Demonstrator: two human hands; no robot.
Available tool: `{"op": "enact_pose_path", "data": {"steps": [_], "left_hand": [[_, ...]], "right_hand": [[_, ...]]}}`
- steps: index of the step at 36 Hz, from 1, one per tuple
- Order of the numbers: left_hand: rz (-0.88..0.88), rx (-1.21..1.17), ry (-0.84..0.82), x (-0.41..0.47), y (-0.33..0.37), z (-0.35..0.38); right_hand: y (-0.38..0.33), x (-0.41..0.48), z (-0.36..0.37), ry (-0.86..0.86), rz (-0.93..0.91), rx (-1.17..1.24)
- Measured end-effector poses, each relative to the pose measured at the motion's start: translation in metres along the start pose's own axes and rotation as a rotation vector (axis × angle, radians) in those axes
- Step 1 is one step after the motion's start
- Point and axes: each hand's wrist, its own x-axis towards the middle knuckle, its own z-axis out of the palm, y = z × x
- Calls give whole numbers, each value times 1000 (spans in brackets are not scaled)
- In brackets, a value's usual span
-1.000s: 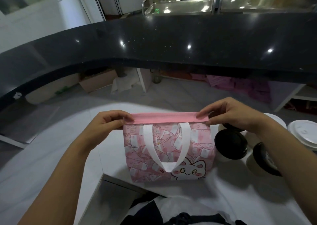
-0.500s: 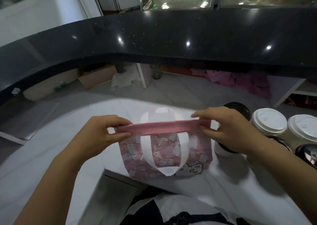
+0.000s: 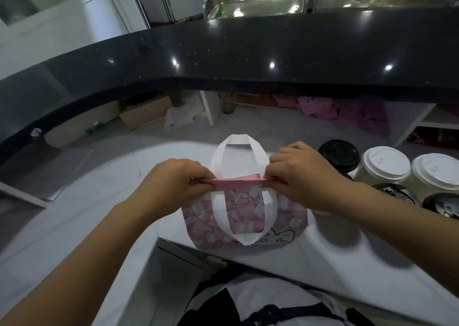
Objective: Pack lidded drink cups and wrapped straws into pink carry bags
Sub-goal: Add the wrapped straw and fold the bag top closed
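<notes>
A long black counter [image 3: 248,59] curves across the far side. Tucked under it are a cardboard box [image 3: 146,113] on the left and a heap of pink bags [image 3: 347,112] on the right. Nearer in, on the white worktop [image 3: 99,201], the cups crowd the right edge. A black-lidded cup [image 3: 339,154] stands just beyond the right hand [image 3: 300,179], which covers part of it. Two white-lidded cups [image 3: 386,164] sit side by side further right, and two more dark lids [image 3: 395,192] are nearer, one cut off by the frame.

The pink carry bag [image 3: 244,216] stands in the middle of the worktop, close to its near edge. Its mouth shows only a thin sliver of pink lining, so what is inside cannot be seen.

The left hand [image 3: 173,184] has its fingers curled and pinches the left end of the bag's plain pink rim [image 3: 238,182]. The right hand pinches the right end the same way. The far white handle [image 3: 238,139] arches up beyond the rim, and the near handle [image 3: 244,238] hangs down the front. The front is printed with small pale cards and a cartoon animal face low on the right.
</notes>
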Motion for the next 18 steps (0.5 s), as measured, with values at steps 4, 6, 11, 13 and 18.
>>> {"op": "enact_pose_path", "data": {"steps": [4, 6, 11, 13, 18], "left_hand": [[-91, -7, -36, -10, -9, -8], [-109, 18, -26, -18, -18, -14], [-83, 58, 21, -35, -26, -16], [-78, 59, 38, -37, -27, -18], [-97, 80, 151, -39, -38, -22]], "right_hand": [[9, -7, -7, -71, 53, 35], [20, -15, -10, -100, 66, 35], [27, -30, -10, -90, 74, 38], [28, -30, -9, -97, 82, 60], [25, -35, -7, -89, 87, 122]]}}
